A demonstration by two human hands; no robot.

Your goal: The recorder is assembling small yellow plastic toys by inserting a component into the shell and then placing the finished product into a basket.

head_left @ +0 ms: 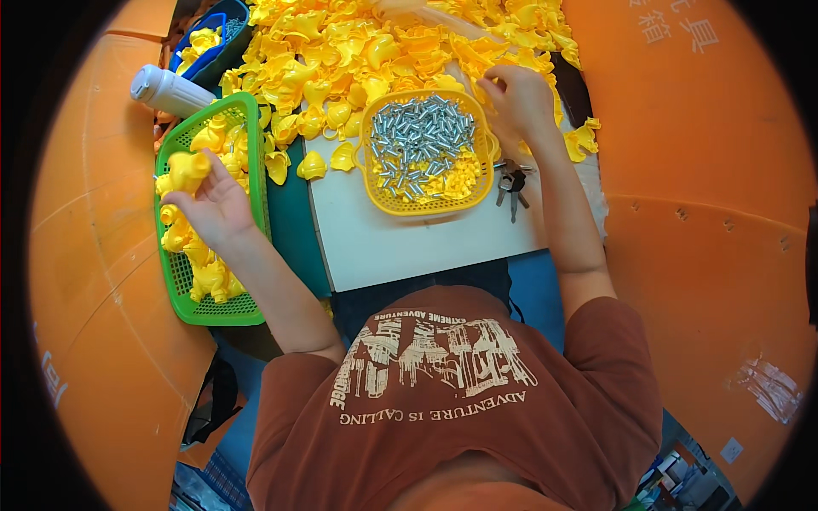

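Note:
My left hand (219, 207) is closed on a yellow plastic toy piece (187, 171), rounded with short stubs, above the green basket (259, 189). Similar assembled yellow pieces (210, 279) lie in that basket. On the right, my right hand (521, 100) is at the near edge of a heap of loose yellow plastic shells (315, 64). Its fingers are bent together; what they hold, if anything, I cannot make out. Between my hands, a yellow basket (415, 209) holds silvery metal pins (422, 132) and small yellow parts (452, 177).
A bunch of keys (512, 185) lies right of the yellow basket on the white board (409, 251). At the upper left are a white bottle (175, 91) lying tilted and a blue container (237, 19). Orange panels (682, 255) stand on both sides.

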